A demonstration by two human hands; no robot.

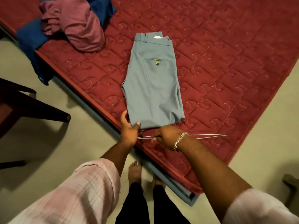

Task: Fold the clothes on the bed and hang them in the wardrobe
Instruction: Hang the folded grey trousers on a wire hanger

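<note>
Red quilted bedding (pixel 226 62) covers the bed, where grey trousers (pixel 153 84) are laid folded near the edge. Their lower corner is pinched by the left hand (pixel 129 131), while a thin metal hanger (pixel 208 135) is gripped by the right hand (pixel 166 137) just beside the hem. Hanging is judged not yet done. A maroon garment (pixel 76 25) and blue cloth (pixel 30 39) are left unfolded, well apart.
</note>
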